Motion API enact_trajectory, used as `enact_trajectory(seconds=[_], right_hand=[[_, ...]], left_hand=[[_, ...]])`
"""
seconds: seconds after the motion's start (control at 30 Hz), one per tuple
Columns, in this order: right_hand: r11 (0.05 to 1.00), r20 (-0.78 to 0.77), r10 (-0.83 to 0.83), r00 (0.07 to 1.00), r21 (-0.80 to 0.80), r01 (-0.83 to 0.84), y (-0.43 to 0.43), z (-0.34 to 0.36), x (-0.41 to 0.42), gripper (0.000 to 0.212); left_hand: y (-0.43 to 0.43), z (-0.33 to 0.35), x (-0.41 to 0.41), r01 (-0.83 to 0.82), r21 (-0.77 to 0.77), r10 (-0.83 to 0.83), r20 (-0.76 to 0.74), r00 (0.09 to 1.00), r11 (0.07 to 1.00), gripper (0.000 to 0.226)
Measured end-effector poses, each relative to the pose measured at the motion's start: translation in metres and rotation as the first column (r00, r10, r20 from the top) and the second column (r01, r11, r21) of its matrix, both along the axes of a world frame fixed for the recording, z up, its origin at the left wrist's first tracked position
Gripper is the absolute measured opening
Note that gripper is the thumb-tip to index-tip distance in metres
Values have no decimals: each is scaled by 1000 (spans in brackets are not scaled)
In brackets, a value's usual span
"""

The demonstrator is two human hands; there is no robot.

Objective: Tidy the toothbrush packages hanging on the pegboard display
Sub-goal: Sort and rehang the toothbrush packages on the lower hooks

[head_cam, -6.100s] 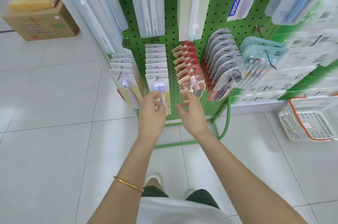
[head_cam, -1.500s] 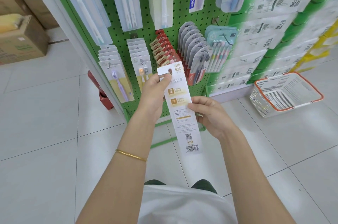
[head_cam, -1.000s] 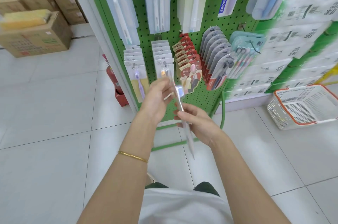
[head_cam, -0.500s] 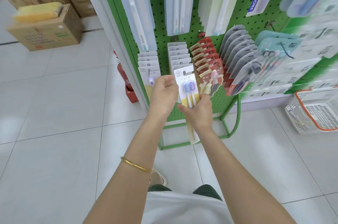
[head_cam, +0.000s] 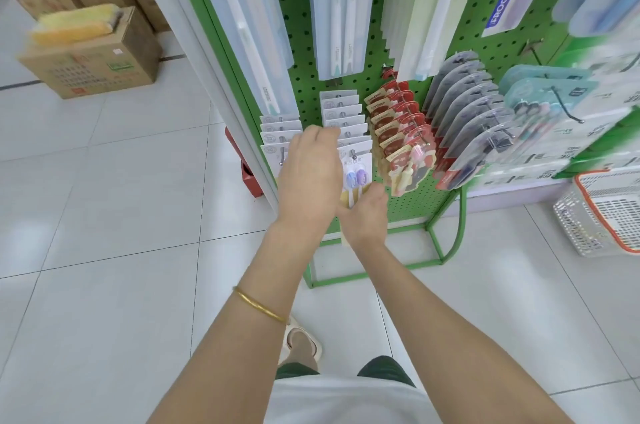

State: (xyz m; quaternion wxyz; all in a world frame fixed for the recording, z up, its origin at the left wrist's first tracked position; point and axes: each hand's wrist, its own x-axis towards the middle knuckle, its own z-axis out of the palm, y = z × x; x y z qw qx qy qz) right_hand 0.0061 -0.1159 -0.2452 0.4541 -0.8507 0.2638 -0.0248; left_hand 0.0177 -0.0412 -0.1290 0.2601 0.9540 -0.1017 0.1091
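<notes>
Your right hand (head_cam: 367,215) pinches the lower end of the toothbrush package (head_cam: 356,177), which hangs upright near the pegboard's (head_cam: 306,94) bottom edge, while your left hand (head_cam: 311,174) sits nearer its top, grip hidden.

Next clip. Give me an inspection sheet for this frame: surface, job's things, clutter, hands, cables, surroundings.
Surface: green metal pegboard, upright, its hooks full of hanging packages.
Job's things: white card package of two toothbrushes hangs at the front of its hook; red card packages and grey blister packages fan out to its right.
Clutter: nothing seen.
Hands: left hand reaches over the top of the white stack; right hand is at the front package's lower part; neither grip is visible.
Cables: nothing seen.
Surroundings: white tiled floor; brown cardboard box on the left; white plastic basket with orange rim on the right.
</notes>
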Motion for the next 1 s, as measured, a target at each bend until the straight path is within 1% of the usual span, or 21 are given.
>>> enact_trajectory(seconds=[0.07,0.1,0.17,0.27,0.33,0.4,0.47,0.53,0.67,0.8,0.87,1.0], right_hand=[[1000,-6,-6,1000,-6,6,1,-2,3,58],[1000,-13,-2,1000,-9,2,1,-3,3,60],[1000,-32,13,999,-6,-13,-1,-4,3,65],[999,-39,42,998,-8,-42,-7,-4,0,78],[998,-26,60,998,-25,-61,-12,-2,-4,79],[996,10,84,996,-35,-83,-17,2,-8,71],[994,66,104,992,-42,-102,-21,6,-12,64],[992,116,118,986,-48,-114,-24,12,-14,61],[993,205,112,972,-59,-102,-25,21,-14,58],[994,260,98,961,-66,-84,-22,25,-13,56],[994,262,103,960,-72,-87,-21,25,-13,55],[992,253,110,961,-84,-92,-19,23,-16,55]], left_hand=[[0,5,8,4,179,-29,140,990,984,34],[0,5,13,2,242,-46,176,983,970,30],[0,6,22,-5,375,-62,166,984,927,27],[-2,6,34,11,455,-95,162,982,891,30],[-4,5,40,45,470,-114,120,986,881,25],[-4,1,46,82,443,-141,101,985,893,13],[-5,2,50,106,436,-139,46,989,894,18],[-5,3,52,125,439,-153,29,988,890,20],[-5,-1,58,146,419,-155,-13,988,896,18],[-7,-2,60,129,407,-123,-40,992,904,17],[-8,-2,61,118,424,-113,-37,993,898,16],[-7,0,59,71,454,-91,22,996,888,15]])
